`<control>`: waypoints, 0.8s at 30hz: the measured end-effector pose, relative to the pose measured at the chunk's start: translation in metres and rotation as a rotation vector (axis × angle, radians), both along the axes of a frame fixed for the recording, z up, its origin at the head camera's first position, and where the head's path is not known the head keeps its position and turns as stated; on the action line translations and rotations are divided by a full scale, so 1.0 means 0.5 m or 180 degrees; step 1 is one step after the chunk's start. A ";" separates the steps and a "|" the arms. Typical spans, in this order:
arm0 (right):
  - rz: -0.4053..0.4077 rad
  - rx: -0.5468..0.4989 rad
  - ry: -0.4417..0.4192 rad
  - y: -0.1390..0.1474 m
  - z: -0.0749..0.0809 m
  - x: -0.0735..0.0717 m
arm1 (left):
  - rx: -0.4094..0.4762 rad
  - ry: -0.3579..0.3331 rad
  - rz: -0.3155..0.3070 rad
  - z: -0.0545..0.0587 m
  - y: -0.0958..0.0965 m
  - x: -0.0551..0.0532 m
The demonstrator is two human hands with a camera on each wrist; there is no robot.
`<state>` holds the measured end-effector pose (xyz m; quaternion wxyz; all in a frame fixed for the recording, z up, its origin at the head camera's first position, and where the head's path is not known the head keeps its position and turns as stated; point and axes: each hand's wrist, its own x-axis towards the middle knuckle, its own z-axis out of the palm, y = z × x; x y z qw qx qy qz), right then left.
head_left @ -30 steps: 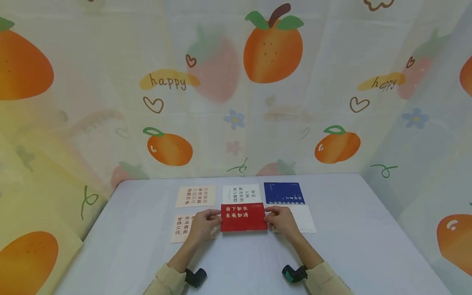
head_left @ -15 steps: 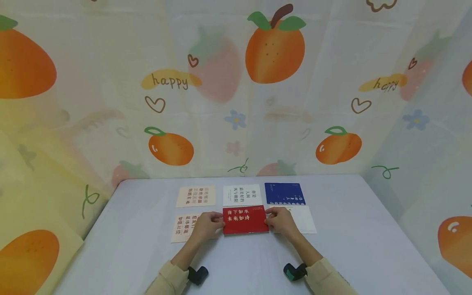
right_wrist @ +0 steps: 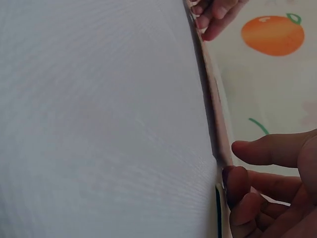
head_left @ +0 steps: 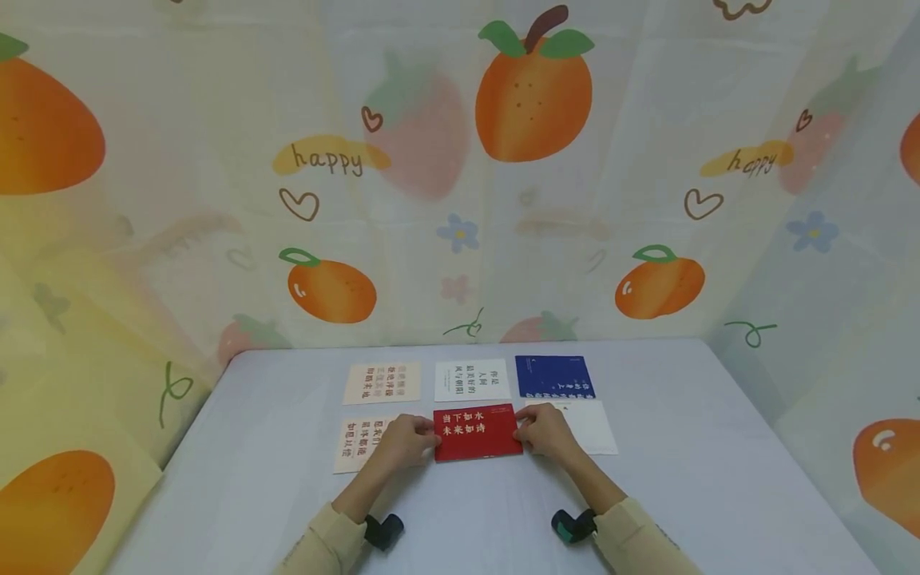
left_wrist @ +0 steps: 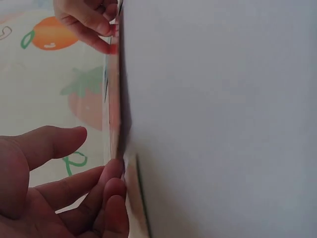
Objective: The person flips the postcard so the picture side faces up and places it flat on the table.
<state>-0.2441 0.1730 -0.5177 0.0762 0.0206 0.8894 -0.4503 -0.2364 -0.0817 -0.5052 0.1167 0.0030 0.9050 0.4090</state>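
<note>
A red card (head_left: 474,445) with pale Chinese characters lies face up at the middle of the front row, slightly tilted. My left hand (head_left: 406,441) touches its left edge with the fingertips, and my right hand (head_left: 548,431) touches the right edge. The left wrist view shows the left thumb (left_wrist: 74,140) raised off the card, with the other fingers at its edge. In the right wrist view the right thumb (right_wrist: 247,151) likewise stands apart above the card's edge. My left hand partly covers a beige card (head_left: 352,449); my right hand overlaps a white card (head_left: 595,427).
Behind the red card, the back row holds a beige card (head_left: 362,385), a white printed card (head_left: 460,383) and a dark blue card (head_left: 552,377). They lie on a white-covered table (head_left: 683,479). A fruit-patterned curtain (head_left: 575,200) hangs behind and at the sides.
The red card has come down a little towards me, with both hands along its side edges. Its lower left corner has dipped slightly, and more of the white card behind shows.
</note>
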 end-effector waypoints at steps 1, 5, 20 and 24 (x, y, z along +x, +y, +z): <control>-0.0012 -0.0010 -0.0022 0.001 0.002 0.001 | -0.0017 -0.0002 -0.0021 0.002 -0.001 0.000; -0.0059 -0.0017 -0.0076 0.009 0.009 0.004 | -0.0037 0.0013 -0.0089 0.010 -0.004 -0.001; 0.0060 -0.0375 -0.0163 0.065 0.035 -0.010 | 0.0215 0.0157 -0.0299 0.036 0.063 -0.036; 0.0099 -0.0372 -0.0144 0.088 0.045 -0.011 | 0.0264 0.0149 -0.0278 0.034 0.091 -0.037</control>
